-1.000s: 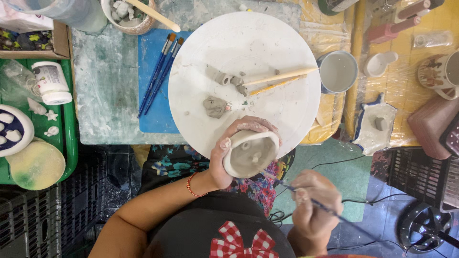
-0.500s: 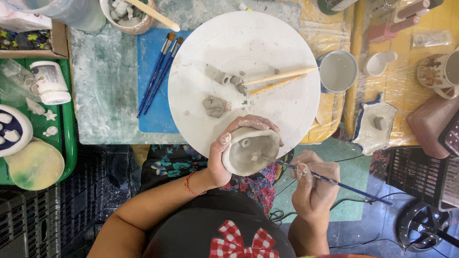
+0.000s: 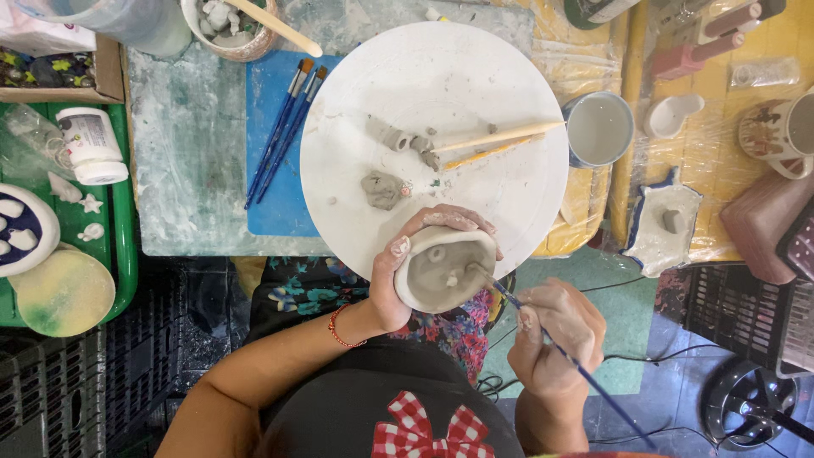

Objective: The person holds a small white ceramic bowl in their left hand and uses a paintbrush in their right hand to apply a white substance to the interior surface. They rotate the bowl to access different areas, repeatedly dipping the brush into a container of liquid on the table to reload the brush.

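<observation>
**Overhead, hands shaping a clay cup**

Below the round white board [image 3: 441, 102], at its near edge, the left hand [image 3: 398, 284] wraps a grey clay cup [image 3: 443, 270]. The right hand [image 3: 555, 335] pinches a thin brush [image 3: 543, 335], tip inside the cup. On the board lie clay lumps [image 3: 383, 188] and wooden sticks [image 3: 496, 140]; a mug [image 3: 599, 129] stands just right.

Brush [image 3: 560, 348] tip hidden inside clay cup [image 3: 441, 271]; jar [image 3: 127, 21] cropped above.
</observation>
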